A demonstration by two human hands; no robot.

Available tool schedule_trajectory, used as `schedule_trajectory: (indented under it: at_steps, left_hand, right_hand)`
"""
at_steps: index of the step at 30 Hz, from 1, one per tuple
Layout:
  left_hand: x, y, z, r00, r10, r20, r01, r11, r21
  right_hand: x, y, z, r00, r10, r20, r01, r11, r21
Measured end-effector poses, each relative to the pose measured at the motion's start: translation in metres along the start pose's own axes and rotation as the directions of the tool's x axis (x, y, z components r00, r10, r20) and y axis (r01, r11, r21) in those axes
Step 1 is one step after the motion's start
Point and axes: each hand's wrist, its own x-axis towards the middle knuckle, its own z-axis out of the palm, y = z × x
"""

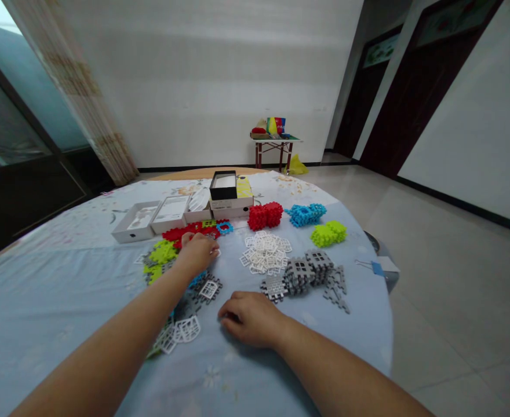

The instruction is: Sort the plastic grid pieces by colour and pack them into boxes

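My left hand point(199, 253) reaches forward with its fingers curled over a scatter of flat plastic grid pieces, beside loose red pieces point(184, 233) and lime pieces point(163, 253); a pale piece shows at its fingertips. My right hand point(250, 317) lies on the blue tablecloth point(64, 301) with fingers curled under, near grey and white loose pieces point(207, 288). Just right of it stands a grey assembled block point(308, 270), with a pile of white pieces point(266, 252) behind.
Assembled red point(265, 215), blue point(306, 214) and lime point(328, 233) blocks sit further back. Open white boxes point(150, 220) and a black-lined box point(224, 186) stand at the far side. The table's right edge drops to a tiled floor; a small table point(274, 145) stands by the wall.
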Motion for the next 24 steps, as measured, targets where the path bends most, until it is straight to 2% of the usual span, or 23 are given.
schedule_trajectory:
  at_steps: [3, 6, 10, 13, 15, 17, 18, 20, 22, 24]
  left_hand:
    - [-0.005, 0.005, 0.007, 0.998, 0.058, 0.006, -0.059, 0.983, 0.176]
    - [-0.005, 0.010, 0.010, 0.997, 0.078, 0.001, -0.076, 0.963, 0.258]
    - [-0.005, 0.016, 0.010, 0.996, 0.089, -0.007, -0.084, 0.961, 0.265]
    - [-0.008, 0.018, 0.005, 0.996, 0.063, -0.066, -0.047, 0.973, 0.226]
    - [-0.009, 0.018, -0.003, 0.990, 0.011, -0.143, 0.011, 0.988, 0.154]
    - [-0.010, 0.018, -0.013, 0.977, -0.092, -0.194, 0.095, 0.995, 0.006]
    - [-0.010, 0.018, -0.018, 0.972, -0.149, -0.181, 0.133, 0.986, -0.098]
    - [-0.010, 0.021, -0.027, 0.972, -0.216, -0.091, 0.178, 0.934, -0.310]
    - [-0.008, 0.026, -0.030, 0.981, -0.193, -0.004, 0.171, 0.879, -0.445]
    - [-0.006, 0.033, -0.027, 0.990, -0.133, 0.038, 0.135, 0.863, -0.486]
  right_hand:
    - [0.000, 0.001, 0.001, 1.000, -0.002, -0.003, 0.002, 1.000, -0.002]
    - [0.000, 0.002, 0.002, 1.000, -0.004, -0.003, 0.004, 1.000, 0.001]
    - [0.000, 0.002, 0.003, 1.000, -0.016, -0.002, 0.016, 1.000, 0.006]
    - [0.000, 0.002, 0.002, 1.000, -0.019, 0.001, 0.019, 1.000, 0.010]
    - [-0.001, 0.001, 0.001, 1.000, -0.014, -0.001, 0.014, 1.000, 0.009]
    - [-0.001, 0.000, 0.000, 1.000, -0.004, -0.002, 0.004, 1.000, 0.008]
    - [-0.001, 0.000, 0.000, 1.000, 0.001, -0.001, -0.001, 1.000, 0.010]
    - [-0.001, 0.000, -0.001, 1.000, 0.012, 0.006, -0.012, 1.000, 0.014]
    - [-0.001, 0.000, 0.000, 1.000, 0.016, 0.012, -0.016, 1.000, 0.015]
    - [0.000, 0.001, 0.001, 1.000, 0.015, 0.009, -0.015, 1.000, 0.013]
